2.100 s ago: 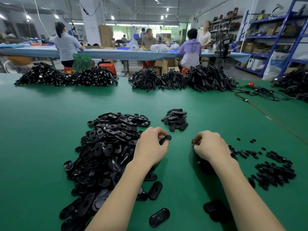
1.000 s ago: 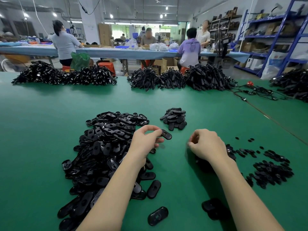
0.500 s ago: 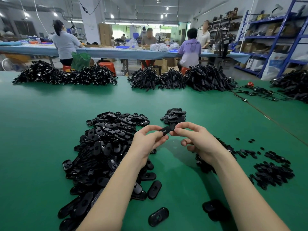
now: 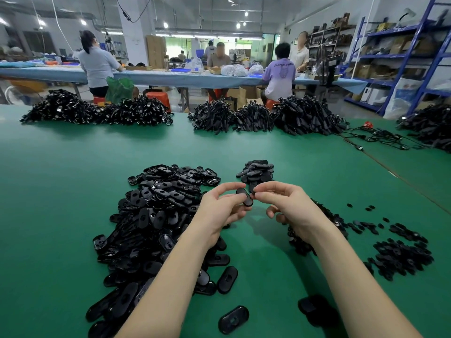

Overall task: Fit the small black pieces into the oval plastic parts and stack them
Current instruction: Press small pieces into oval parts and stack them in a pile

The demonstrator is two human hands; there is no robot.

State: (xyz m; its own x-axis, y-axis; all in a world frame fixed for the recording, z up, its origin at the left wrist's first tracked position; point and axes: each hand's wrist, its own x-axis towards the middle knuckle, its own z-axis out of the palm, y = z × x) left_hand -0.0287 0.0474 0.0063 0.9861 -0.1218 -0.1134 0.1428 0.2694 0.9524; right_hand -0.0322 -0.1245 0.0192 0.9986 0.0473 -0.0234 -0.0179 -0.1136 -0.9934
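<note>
Early stage, by the look: left hand [image 4: 219, 211] pinches one oval [image 4: 244, 196], right hand [image 4: 285, 203] pinching an insert at its edge, w/ small done stack [image 4: 256, 170] just beyond hands vs. big unfitted heap [image 4: 158, 215] left of them.
</note>
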